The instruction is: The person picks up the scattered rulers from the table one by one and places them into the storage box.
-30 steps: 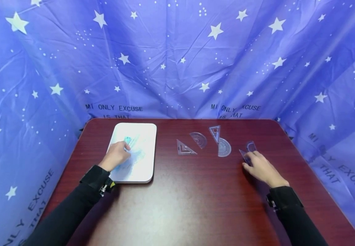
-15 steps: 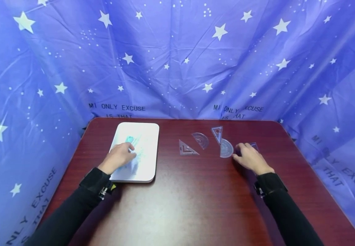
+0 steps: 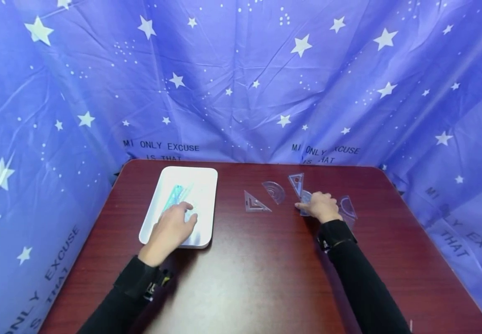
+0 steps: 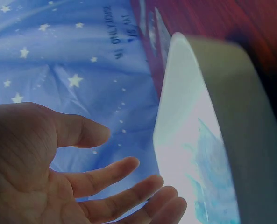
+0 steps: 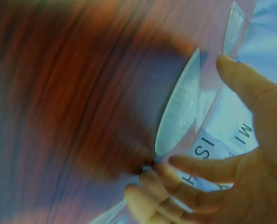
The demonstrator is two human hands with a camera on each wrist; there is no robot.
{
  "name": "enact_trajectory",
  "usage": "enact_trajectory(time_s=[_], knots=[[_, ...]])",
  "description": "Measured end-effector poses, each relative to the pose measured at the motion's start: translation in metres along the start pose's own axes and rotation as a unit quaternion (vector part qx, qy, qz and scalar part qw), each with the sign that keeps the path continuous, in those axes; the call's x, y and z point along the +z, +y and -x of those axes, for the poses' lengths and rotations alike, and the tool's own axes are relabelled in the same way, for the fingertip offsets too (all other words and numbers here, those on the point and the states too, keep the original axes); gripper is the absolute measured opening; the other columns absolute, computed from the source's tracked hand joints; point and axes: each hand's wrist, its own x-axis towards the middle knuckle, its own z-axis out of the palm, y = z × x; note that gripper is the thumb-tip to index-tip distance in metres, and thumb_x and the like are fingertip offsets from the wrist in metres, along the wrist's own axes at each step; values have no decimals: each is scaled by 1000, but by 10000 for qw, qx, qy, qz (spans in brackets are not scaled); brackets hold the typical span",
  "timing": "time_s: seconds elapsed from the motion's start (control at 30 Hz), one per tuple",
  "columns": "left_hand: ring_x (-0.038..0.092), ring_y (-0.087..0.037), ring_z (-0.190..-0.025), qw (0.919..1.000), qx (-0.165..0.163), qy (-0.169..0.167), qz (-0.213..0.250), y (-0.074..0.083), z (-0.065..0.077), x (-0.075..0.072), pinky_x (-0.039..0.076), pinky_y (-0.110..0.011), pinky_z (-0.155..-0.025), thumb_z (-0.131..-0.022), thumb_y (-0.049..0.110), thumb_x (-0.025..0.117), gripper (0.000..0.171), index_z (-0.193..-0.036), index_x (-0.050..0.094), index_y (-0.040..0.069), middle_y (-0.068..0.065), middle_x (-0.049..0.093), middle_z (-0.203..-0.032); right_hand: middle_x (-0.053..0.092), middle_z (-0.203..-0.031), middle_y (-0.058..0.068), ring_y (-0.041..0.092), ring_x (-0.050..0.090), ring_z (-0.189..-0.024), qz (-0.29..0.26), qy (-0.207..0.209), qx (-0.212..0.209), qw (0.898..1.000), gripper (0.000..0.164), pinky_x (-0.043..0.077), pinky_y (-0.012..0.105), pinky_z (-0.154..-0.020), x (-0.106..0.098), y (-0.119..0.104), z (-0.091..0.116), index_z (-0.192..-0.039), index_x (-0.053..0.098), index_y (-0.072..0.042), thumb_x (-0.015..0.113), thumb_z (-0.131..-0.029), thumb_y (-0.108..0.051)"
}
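Observation:
My left hand (image 3: 173,225) hovers over the near part of a white tray (image 3: 205,185), its thumb and fingers apart in the left wrist view with nothing between them. Inside the tray lie clear and teal see-through plastic pieces (image 3: 174,195), partly hidden by that hand. On the table's right half my right hand (image 3: 320,206) reaches over a clear protractor (image 5: 178,107). Its thumb and fingertips (image 5: 227,63) spread around the protractor's two ends in the right wrist view. A clear set square (image 3: 296,183) lies with its tip at that protractor.
Left of the right hand lie another clear protractor (image 3: 274,191) and a set square (image 3: 255,205). To its right are more clear measuring pieces (image 3: 348,207), partly behind the wrist. A star-print curtain (image 3: 241,83) surrounds the dark red table (image 3: 241,278).
My right hand has moved left from the rightmost clear pieces to the protractor, leaving those on the table. The left hand has drawn back toward me, showing more of the teal pieces.

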Motion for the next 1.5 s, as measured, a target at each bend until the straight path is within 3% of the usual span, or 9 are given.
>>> enact_trajectory(time_s=[0.07,0.2,0.47,0.63,0.83,1.0,1.13,1.37,1.5], knots=[[65,-45,-130,9998,-3,117,134,3,8,5,56,-63,-101,-105,24,60,41,-137,67,-1,-26,69,-137,55,-122,45,59,57,-112,11,43,298,9995,80,56,66,-90,-6,-19,14,-126,59,20,75,-97,-52],[63,-45,-131,9987,-42,219,458,11,20,11,54,-62,-105,-104,24,62,41,-138,68,1,-24,69,-138,57,-123,45,60,59,-115,-196,-19,607,9980,65,58,66,-91,-8,-23,9,-122,66,15,79,-95,-44],[70,-41,-120,9952,93,424,874,19,33,21,55,-57,-102,-103,20,64,35,-131,72,2,-21,74,-129,68,-117,32,46,65,-100,-93,-390,485,9980,48,58,59,-82,6,14,-30,-100,75,0,81,-90,-47],[71,-37,-115,9926,189,458,1107,19,36,26,57,-54,-99,-102,19,65,33,-130,73,3,-18,75,-127,64,-125,38,51,65,-109,-92,-549,557,9969,62,57,61,-87,-8,0,8,-117,70,8,83,-90,-47],[72,-32,-110,9880,327,507,1420,25,37,34,58,-52,-98,-102,17,65,29,-127,74,5,-14,77,-118,53,-138,47,62,54,-127,-96,-314,560,9979,90,51,70,-101,-7,-8,38,-143,45,18,83,-91,-45],[74,-31,-105,9798,608,743,1755,32,39,48,60,-50,-91,-100,13,66,29,-126,73,3,-13,79,-115,57,-124,45,60,58,-118,-129,262,-31,9996,83,53,70,-95,-10,-21,63,-132,49,17,86,-87,-41],[75,-26,-100,9685,874,894,2152,32,37,63,60,-46,-88,-101,16,64,31,-128,71,2,-12,79,-112,62,-107,40,57,65,-102,-22,969,-714,9927,69,57,67,-82,-13,-42,87,-113,55,13,89,-80,-37],[74,-32,-115,9579,424,364,2815,51,36,73,57,-54,-105,-106,18,62,34,-135,68,2,-15,78,-125,63,-98,29,48,65,-89,-145,1844,-1535,9707,53,58,61,-72,-15,-80,123,-111,62,4,84,-73,-26],[76,-32,-112,9412,389,95,3354,60,35,81,59,-50,-104,-108,20,61,36,-139,64,2,-18,78,-125,64,-98,25,44,65,-86,-333,2156,-1937,9565,56,59,58,-69,-12,-102,144,-117,65,2,85,-71,-23]])
